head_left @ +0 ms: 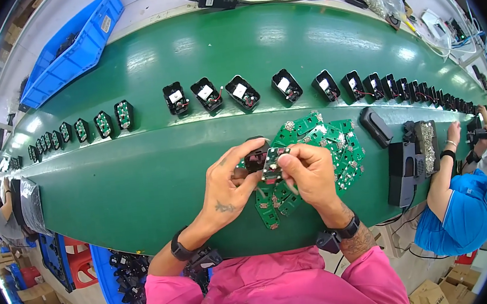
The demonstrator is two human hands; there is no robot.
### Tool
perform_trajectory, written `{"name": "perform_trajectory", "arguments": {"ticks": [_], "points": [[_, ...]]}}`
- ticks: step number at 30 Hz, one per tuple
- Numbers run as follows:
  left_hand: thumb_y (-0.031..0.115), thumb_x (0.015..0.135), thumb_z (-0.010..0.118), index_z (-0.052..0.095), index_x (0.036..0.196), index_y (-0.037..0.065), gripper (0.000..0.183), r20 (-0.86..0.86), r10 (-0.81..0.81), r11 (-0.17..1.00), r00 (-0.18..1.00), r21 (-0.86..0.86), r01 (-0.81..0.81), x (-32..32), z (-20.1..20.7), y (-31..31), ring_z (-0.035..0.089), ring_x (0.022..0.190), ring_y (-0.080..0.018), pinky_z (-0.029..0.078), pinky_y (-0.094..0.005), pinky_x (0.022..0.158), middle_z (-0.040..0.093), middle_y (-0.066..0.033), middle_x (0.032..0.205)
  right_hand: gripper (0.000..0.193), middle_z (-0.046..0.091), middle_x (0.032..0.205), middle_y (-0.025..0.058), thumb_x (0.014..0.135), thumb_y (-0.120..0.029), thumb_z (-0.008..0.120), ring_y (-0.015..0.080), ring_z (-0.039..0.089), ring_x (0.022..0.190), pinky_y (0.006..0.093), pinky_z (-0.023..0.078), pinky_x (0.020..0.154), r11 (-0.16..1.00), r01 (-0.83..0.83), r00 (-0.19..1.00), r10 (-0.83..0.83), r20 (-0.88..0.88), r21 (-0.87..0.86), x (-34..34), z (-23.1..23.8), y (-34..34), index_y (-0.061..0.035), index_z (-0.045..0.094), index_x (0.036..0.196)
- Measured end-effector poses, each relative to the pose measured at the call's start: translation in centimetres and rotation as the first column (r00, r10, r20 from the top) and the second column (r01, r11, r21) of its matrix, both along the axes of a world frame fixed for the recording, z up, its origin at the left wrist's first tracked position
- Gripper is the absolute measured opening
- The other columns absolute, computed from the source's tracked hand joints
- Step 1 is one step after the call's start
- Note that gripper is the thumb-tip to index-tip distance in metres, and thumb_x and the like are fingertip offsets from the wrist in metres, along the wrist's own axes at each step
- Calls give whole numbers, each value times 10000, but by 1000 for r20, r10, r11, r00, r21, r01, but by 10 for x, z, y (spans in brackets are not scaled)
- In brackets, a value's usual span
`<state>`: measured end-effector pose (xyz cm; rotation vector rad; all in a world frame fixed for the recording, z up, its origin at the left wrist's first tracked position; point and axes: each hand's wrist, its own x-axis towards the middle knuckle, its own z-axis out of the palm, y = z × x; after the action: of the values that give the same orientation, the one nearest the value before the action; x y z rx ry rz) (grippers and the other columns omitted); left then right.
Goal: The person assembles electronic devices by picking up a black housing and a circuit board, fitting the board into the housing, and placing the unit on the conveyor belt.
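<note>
My left hand (pixel 223 183) grips a small black plastic housing (pixel 255 161) between thumb and fingers. Against its open side, my right hand (pixel 314 171) pinches a green circuit board (pixel 272 167), tilted and partly hidden by my fingers. How far the board sits inside the housing, I cannot tell. Beneath and beyond my hands spreads a loose pile of green circuit boards (pixel 342 145). Farther back stands a row of open black housings (pixel 283 86) with white parts and wires inside. At the left end of that row, several housings (pixel 124 115) have green boards in them.
A black case (pixel 376 127) lies right of the pile, near a dark box-shaped device (pixel 404 173) and a tray of small metal parts (pixel 428 147). A blue bin (pixel 72 51) stands back left; a blue crate (pixel 111 291) sits below the table edge. People work at both sides.
</note>
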<state>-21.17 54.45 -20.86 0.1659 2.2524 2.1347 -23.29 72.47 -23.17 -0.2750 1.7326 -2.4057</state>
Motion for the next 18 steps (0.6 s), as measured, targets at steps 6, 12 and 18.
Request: {"name": "perform_trajectory", "arguments": {"ticks": [6,12,18], "points": [[-116,834,651,565,1327,39,523,-44,-61,993,997,-99,56,-4,-7,-1,669,957,-151,573,-247,746,619,-107,1226,249,580,572,-19,911,-141,709,34,509,512,227,376,453,929,10,978,69,-199,370,1,6,-3,-9,643,711],[-132,808,577,594,1344,108,588,-380,19,942,925,-302,-143,-5,-13,1,642,784,-151,505,-257,598,649,-125,1158,231,614,621,45,914,-150,696,101,572,560,264,421,506,899,3,953,130,-275,437,2,8,-3,11,660,752],[-127,815,549,575,1372,113,607,-328,122,945,937,-251,-211,-3,-9,5,588,670,-86,463,-236,544,687,-122,1117,222,558,605,73,919,-126,672,154,500,504,311,370,481,887,174,894,39,-446,428,3,9,-4,20,640,755]]}}
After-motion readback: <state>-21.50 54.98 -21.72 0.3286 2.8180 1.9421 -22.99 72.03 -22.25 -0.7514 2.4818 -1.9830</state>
